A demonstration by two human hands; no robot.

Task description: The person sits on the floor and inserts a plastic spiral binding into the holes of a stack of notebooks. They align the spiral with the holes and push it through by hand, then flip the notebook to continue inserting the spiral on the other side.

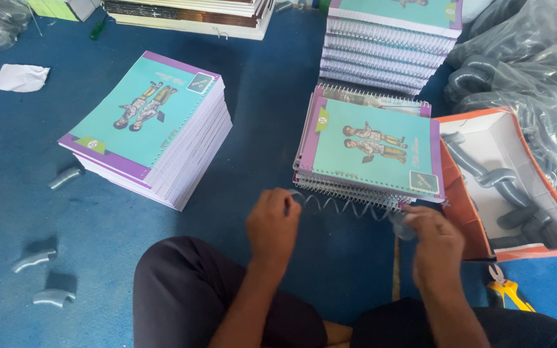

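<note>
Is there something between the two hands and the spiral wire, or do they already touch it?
Nothing visible stands between. The left hand and the right hand each grip one end of the spiral wire.

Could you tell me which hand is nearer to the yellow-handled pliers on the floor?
Right. The right hand sits just up-left of the pliers; the left hand is far across, holding the wire coil's other end.

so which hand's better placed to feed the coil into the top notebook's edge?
Probably right hand: it holds the spiral coil end beside the notebook stack corner. Left hand grips the far end, away from the stack.
</note>
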